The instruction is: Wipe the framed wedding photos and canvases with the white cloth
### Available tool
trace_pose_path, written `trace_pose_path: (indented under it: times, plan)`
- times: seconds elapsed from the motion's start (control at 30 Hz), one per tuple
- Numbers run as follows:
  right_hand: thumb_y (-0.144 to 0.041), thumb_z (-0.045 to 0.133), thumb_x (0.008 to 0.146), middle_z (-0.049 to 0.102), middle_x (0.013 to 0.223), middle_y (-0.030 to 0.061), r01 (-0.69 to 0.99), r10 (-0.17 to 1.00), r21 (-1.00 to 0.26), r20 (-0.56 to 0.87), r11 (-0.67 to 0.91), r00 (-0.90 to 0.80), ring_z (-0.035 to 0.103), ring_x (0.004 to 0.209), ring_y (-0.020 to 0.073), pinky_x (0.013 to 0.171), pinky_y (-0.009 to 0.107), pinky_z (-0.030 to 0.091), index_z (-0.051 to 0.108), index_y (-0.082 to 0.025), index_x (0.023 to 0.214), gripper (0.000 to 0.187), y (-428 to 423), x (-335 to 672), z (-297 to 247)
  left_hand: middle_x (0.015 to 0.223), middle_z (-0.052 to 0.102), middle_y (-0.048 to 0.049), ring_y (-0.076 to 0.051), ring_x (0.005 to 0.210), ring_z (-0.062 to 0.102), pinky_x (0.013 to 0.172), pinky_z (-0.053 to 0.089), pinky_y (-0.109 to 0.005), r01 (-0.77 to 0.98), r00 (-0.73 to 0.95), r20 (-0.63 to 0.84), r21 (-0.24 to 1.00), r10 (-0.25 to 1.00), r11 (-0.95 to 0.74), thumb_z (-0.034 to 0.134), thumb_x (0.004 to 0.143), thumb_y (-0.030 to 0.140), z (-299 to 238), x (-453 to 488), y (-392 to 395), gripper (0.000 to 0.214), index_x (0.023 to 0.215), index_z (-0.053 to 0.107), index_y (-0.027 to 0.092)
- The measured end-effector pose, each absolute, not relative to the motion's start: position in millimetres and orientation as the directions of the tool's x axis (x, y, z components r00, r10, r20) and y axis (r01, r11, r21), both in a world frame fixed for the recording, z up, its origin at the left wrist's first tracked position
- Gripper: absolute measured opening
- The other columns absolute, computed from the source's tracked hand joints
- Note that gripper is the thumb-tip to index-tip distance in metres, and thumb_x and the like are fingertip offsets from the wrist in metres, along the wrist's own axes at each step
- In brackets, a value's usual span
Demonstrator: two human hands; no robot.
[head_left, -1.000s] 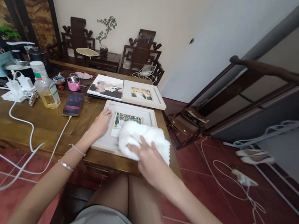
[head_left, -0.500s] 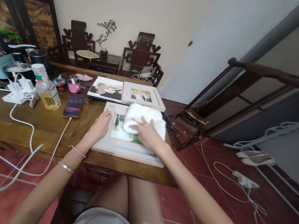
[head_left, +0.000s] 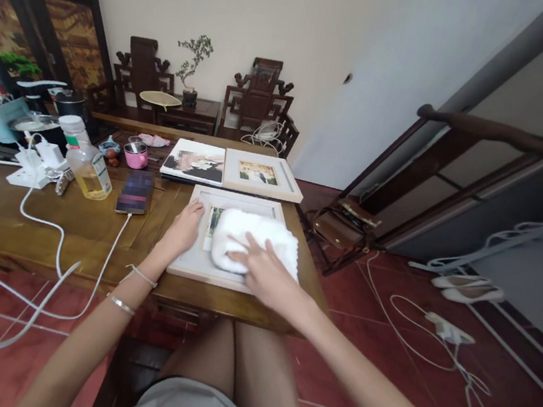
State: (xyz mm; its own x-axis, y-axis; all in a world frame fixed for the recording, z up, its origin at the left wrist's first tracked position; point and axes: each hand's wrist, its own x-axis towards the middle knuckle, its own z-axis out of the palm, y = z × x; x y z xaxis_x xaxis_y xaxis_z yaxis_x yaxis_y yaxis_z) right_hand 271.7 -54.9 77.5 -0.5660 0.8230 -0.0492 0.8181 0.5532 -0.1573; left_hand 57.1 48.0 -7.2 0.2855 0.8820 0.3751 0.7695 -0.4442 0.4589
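A pale picture frame (head_left: 192,261) lies flat on the wooden table, its photo mostly covered. My left hand (head_left: 183,226) is closed over the frame's left edge. On top of the frame's glass sits a folded, fluffy white cloth (head_left: 233,225). My right hand (head_left: 265,267) presses down on this cloth and grips it, fingers bent into its surface. Just beyond are a second pale frame (head_left: 288,177) with a photo and, to its left, a white-edged photo panel (head_left: 193,169).
To the left lie a phone (head_left: 135,192) on a charging cable, a bottle of yellow liquid (head_left: 88,161), a pink cup (head_left: 135,156) and a white power strip (head_left: 27,176). A dark wooden chair (head_left: 441,146) with a brown bag (head_left: 341,227) stands at the right.
My right hand has drawn the white cloth toward me and slightly left across the frame, uncovering the frame's far side. My left hand stays at the left edge.
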Motion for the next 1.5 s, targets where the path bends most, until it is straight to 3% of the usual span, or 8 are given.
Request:
trace_pose_path:
  times: [0.17,0.33,0.6,0.77,0.9,1.0,1.1,1.5]
  plan:
    - [0.01,0.037,0.066,0.023,0.157,0.006,0.926,0.917,0.018,0.134,0.377,-0.375,0.016,0.141,0.0408,0.102,0.072,0.025,0.051,-0.018,0.136,0.076,35.0,278.4,62.0,0.137,0.052,-0.0166,-0.025,0.139,0.035,0.115,0.032,-0.046,0.775,0.294,0.381,0.441,0.877,-0.451,0.034,0.076,-0.007,-3.8,57.7,47.2,0.055,0.123,0.056,0.009]
    - [0.012,0.038,0.067,0.023,0.157,-0.0007,0.885,0.885,0.034,0.026,0.465,-0.466,0.009,0.141,0.0448,0.101,0.077,0.02,0.052,-0.023,0.135,0.078,55.3,265.5,62.2,0.136,0.053,-0.0187,-0.025,0.138,0.037,0.115,0.033,-0.045,0.78,0.309,0.389,0.419,0.868,-0.465,0.035,0.075,-0.007,-3.5,57.0,48.4,0.055,0.124,0.056,0.005]
    - [0.01,0.035,0.062,0.031,0.153,0.001,0.754,0.727,-0.237,-0.205,0.613,-0.655,0.017,0.142,0.0405,0.102,0.073,0.026,0.057,-0.026,0.131,0.081,-69.1,262.1,97.2,0.14,0.049,-0.0188,-0.025,0.14,0.034,0.114,0.032,-0.047,0.781,0.275,0.36,0.457,0.891,-0.425,0.035,0.076,-0.006,-3.4,59.0,45.6,0.058,0.129,0.053,0.007]
    - [0.01,0.035,0.06,0.05,0.142,0.0007,0.699,0.656,-0.359,-0.253,0.618,-0.711,0.02,0.143,0.032,0.109,0.064,0.025,0.06,-0.029,0.127,0.081,-94.6,273.8,109.4,0.14,0.05,-0.0181,-0.025,0.139,0.034,0.114,0.032,-0.048,0.768,0.281,0.372,0.465,0.885,-0.44,0.035,0.078,-0.004,-1.4,59.8,44.2,0.055,0.128,0.053,0.008]
    - [0.008,0.038,0.068,0.041,0.149,0.0065,0.806,0.792,-0.193,-0.162,0.559,-0.588,0.022,0.141,0.0377,0.106,0.067,0.026,0.053,-0.021,0.135,0.075,-44.3,264.4,87.3,0.14,0.049,-0.0187,-0.026,0.14,0.034,0.114,0.031,-0.051,0.771,0.261,0.352,0.485,0.899,-0.413,0.034,0.078,-0.004,-2.3,60.0,43.9,0.054,0.127,0.054,0.007]
    - [0.007,0.04,0.072,0.02,0.158,0.002,0.886,0.884,-0.028,-0.057,0.463,-0.464,0.016,0.141,0.0443,0.1,0.073,0.028,0.049,-0.024,0.138,0.074,9.9,246.6,75.5,0.139,0.051,-0.0173,-0.025,0.139,0.036,0.115,0.03,-0.048,0.748,0.269,0.376,0.499,0.887,-0.438,0.034,0.074,-0.007,-2.2,59.0,44.3,0.06,0.128,0.053,0.008]
    - [0.006,0.041,0.077,0.017,0.159,0.0008,0.901,0.902,0.042,-0.021,0.431,-0.431,0.009,0.141,0.0455,0.1,0.076,0.025,0.048,-0.025,0.139,0.069,46.5,224.9,74.4,0.138,0.052,-0.0167,-0.024,0.135,0.042,0.115,0.031,-0.044,0.71,0.256,0.441,0.518,0.86,-0.477,0.033,0.071,-0.008,-0.4,57.3,45.0,0.063,0.128,0.052,0.008]
    - [0.008,0.042,0.071,0.023,0.157,0.003,0.755,0.725,-0.061,-0.24,0.653,-0.646,0.014,0.14,0.0466,0.101,0.074,0.027,0.053,-0.022,0.135,0.072,-39.1,222.6,96.2,0.134,0.055,-0.0183,-0.023,0.128,0.05,0.112,0.036,-0.04,0.699,0.217,0.496,0.522,0.841,-0.489,0.035,0.083,0.001,10.4,58.5,41.1,0.046,0.124,0.054,0.006]
